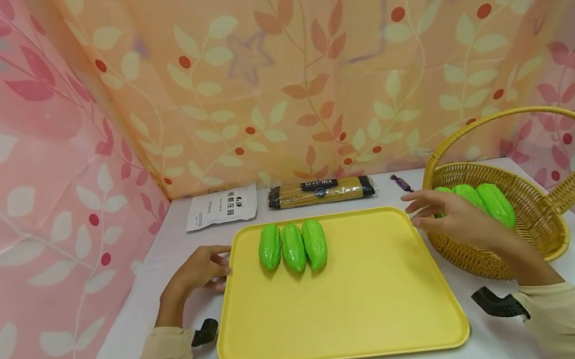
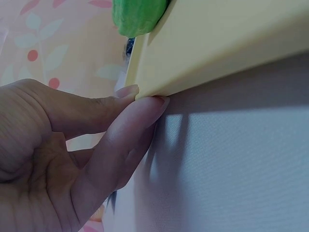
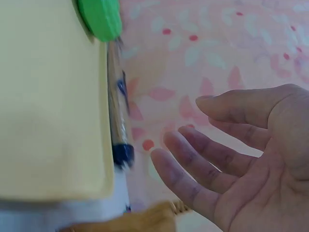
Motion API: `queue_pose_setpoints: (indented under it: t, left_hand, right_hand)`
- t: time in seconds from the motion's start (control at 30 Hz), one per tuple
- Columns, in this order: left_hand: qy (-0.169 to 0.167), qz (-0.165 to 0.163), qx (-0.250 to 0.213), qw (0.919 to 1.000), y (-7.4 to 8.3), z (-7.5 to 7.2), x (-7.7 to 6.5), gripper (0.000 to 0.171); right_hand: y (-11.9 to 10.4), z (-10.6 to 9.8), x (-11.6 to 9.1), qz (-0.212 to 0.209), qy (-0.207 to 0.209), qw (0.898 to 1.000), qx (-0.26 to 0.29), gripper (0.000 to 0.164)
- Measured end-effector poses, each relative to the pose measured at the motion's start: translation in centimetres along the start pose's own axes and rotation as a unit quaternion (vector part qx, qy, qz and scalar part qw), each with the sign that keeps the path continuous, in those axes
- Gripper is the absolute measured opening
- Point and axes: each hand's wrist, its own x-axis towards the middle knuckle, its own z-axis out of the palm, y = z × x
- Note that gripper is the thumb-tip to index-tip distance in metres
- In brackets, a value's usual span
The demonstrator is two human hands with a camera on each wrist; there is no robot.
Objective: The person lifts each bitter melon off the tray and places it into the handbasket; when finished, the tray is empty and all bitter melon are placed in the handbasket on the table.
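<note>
My left hand [image 1: 201, 272] pinches the left edge of a yellow tray [image 1: 374, 299] between thumb and fingers, clearly seen in the left wrist view. On the tray, towards its far left, three shiny green ridged, elongated fruits or vegetables [image 1: 293, 248] lie side by side. My right hand [image 1: 452, 218] is beside the tray's far right corner, over the near rim of a wicker basket [image 1: 556, 233]. Its fingers are spread and loosely bent with nothing between them, as the right wrist view shows. More of the green ridged pieces [image 1: 497, 204] lie in the basket, partly hidden behind that hand.
Behind the tray lie a white printed packet [image 1: 223, 207], a clear pack of noodles [image 1: 320, 192] with dark ends and a small purple-wrapped candy [image 1: 401, 183]. The basket's tall handle [image 1: 517, 111] arches up at the right. Floral cloth [image 1: 267, 88] walls the table's back and sides.
</note>
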Motion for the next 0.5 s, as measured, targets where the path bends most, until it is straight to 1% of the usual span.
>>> queue_pose_setpoints:
  t: [0.07, 0.2, 0.37, 0.5]
  left_hand:
    - [0.0, 0.001, 0.002, 1.0, 0.0, 0.0, 0.0, 0.061]
    - [0.0, 0.0, 0.003, 1.0, 0.1, -0.1, 0.0, 0.061]
    - [-0.002, -0.005, 0.003, 1.0, 0.0, -0.1, 0.2, 0.062]
    - [-0.002, -0.008, 0.008, 0.9999, -0.1, 0.0, 0.3, 0.061]
  right_hand:
    - [-0.2, 1.0, 0.6, 0.006, -0.016, 0.999, 0.029, 0.047]
    - [-0.4, 2.9, 2.0, 0.003, -0.04, 0.997, 0.064, 0.046]
    - [-0.7, 5.5, 3.7, 0.009, -0.064, 0.994, 0.085, 0.047]
    - [-1.0, 7.3, 4.8, 0.011, -0.081, 0.992, 0.091, 0.049]
